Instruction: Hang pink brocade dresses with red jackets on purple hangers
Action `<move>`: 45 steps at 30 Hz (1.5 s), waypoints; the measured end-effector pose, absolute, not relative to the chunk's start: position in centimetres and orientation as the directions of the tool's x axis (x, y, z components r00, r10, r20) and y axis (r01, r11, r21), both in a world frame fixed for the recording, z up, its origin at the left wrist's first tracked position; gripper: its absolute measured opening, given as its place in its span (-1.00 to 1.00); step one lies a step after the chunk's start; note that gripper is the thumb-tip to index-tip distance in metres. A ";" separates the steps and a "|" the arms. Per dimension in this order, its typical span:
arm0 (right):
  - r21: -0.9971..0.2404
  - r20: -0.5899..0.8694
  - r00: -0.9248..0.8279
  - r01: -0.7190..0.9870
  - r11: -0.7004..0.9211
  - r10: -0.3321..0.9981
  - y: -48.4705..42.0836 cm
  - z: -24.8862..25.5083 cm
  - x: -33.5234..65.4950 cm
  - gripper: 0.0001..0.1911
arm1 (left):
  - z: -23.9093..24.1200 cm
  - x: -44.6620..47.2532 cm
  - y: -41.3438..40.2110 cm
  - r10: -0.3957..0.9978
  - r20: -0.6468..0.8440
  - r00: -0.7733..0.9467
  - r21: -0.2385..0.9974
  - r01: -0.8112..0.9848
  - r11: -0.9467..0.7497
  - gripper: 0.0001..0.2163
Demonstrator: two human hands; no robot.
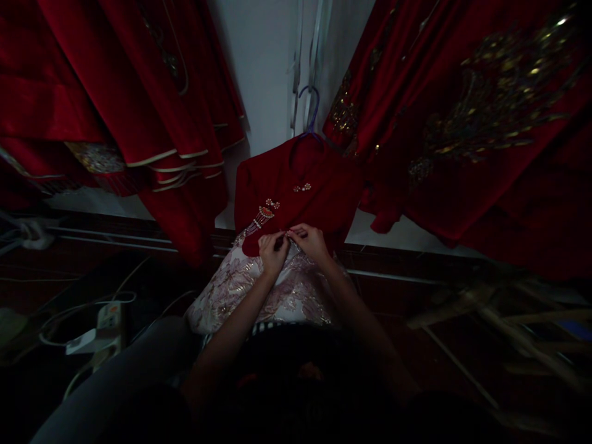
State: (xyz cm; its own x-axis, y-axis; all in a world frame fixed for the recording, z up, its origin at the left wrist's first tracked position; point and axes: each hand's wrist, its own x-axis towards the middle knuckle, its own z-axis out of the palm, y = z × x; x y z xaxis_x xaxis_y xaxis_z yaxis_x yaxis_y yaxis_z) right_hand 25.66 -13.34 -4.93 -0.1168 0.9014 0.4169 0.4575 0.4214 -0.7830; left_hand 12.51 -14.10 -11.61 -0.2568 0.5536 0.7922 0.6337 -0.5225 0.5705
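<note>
A red top [277,163] with beaded ornaments hangs on a purple hanger [316,111] in front of me. Its lower part rests over a pale skirt [259,290] with a glittering floral pattern, spread across my lap. My left hand [272,251] and my right hand [311,240] meet at the lower front of the top, fingertips pinched close together. Something small and pale shows between them, too dim to name. Left of the hands, a beaded tassel [261,219] hangs on the cloth, and a beaded clasp [302,187] sits higher up, below the neckline.
Red garments [124,80] hang at the left, and more with gold sequins [499,92] at the right. A power strip [109,324] with cables lies at lower left. A blurred wooden frame [490,308] stands at right. A white wall [263,61] is behind.
</note>
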 end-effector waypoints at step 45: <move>-0.639 0.389 -0.253 0.619 0.457 0.886 -12.5 -6.3 26.8 -0.85 | -11.6 12.7 -14.6 0.643 0.730 -0.232 0.601 0.665 -0.443 -0.80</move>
State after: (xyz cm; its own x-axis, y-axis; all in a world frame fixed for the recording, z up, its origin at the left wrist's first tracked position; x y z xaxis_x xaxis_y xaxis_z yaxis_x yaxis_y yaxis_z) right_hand 26.80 -12.46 -6.34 -0.2527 0.8858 0.3892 0.6187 0.4572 -0.6389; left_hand 12.74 -14.55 -11.61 -0.2325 0.6426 0.7300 0.6649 -0.4428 0.6015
